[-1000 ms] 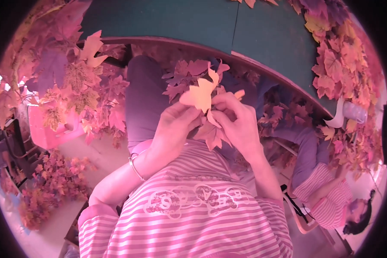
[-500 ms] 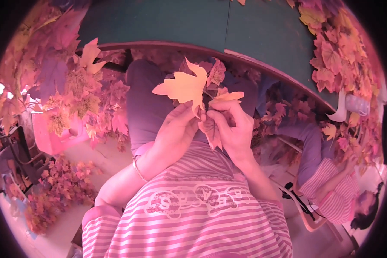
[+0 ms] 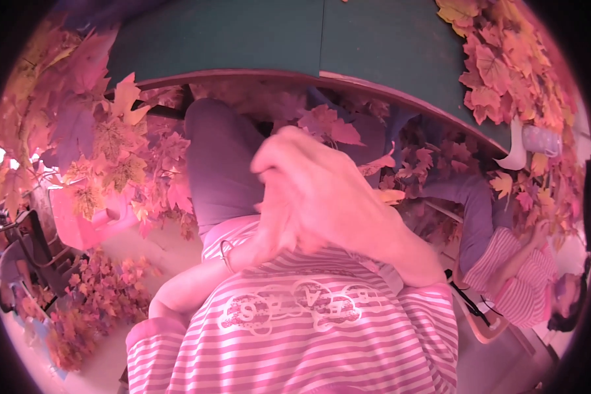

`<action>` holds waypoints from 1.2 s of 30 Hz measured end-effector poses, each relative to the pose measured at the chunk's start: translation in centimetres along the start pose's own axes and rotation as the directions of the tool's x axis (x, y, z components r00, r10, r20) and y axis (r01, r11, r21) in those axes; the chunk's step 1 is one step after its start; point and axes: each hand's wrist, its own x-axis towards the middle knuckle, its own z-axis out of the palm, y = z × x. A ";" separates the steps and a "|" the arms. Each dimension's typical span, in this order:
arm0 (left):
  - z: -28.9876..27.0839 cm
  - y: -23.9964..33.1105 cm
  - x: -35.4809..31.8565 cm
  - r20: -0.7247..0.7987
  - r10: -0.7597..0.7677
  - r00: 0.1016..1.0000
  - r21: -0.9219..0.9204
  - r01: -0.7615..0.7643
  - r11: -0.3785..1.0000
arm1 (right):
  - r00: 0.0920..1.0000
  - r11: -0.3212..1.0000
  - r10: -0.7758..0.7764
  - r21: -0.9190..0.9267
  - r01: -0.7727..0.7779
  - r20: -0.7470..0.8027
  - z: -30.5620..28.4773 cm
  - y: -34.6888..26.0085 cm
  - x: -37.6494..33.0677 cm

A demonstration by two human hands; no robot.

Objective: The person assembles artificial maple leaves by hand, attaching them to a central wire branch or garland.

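Observation:
My right hand is raised close in front of me, slightly blurred, with its fingers curled inward. Whatever lies inside them is hidden. Behind and below it is my left hand, a bracelet at its wrist; its fingers are covered by the right hand. Artificial maple leaves show past the right hand: a reddish leaf beyond the knuckles, a curled pink leaf and a yellow leaf edge beside it. Whether either hand holds their stems cannot be seen.
A dark green table curves across the far side. Artificial foliage hangs at left and lies at the right end. A pink plastic container stands left, near a leaf heap. Another person sits at the right.
My right hand has come up and across, over my left hand. The large yellow leaf that both hands were pinching near is now out of sight. The view has shifted slightly.

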 end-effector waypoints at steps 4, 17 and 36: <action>-1.8 1.6 2.7 0.331 -0.165 0.929 -0.024 0.183 0.983 | 0.989 0.986 0.087 -0.131 -0.102 -0.120 0.8 5.5 -4.8; -0.7 0.7 2.3 0.223 -0.051 0.973 -0.154 0.087 0.984 | 0.803 0.968 0.251 0.145 -0.205 -0.541 4.6 6.6 -7.2; -0.3 0.5 1.9 0.189 -0.014 0.982 -0.231 0.059 0.971 | 0.766 0.921 0.372 0.311 -0.234 -0.525 5.4 5.8 -7.3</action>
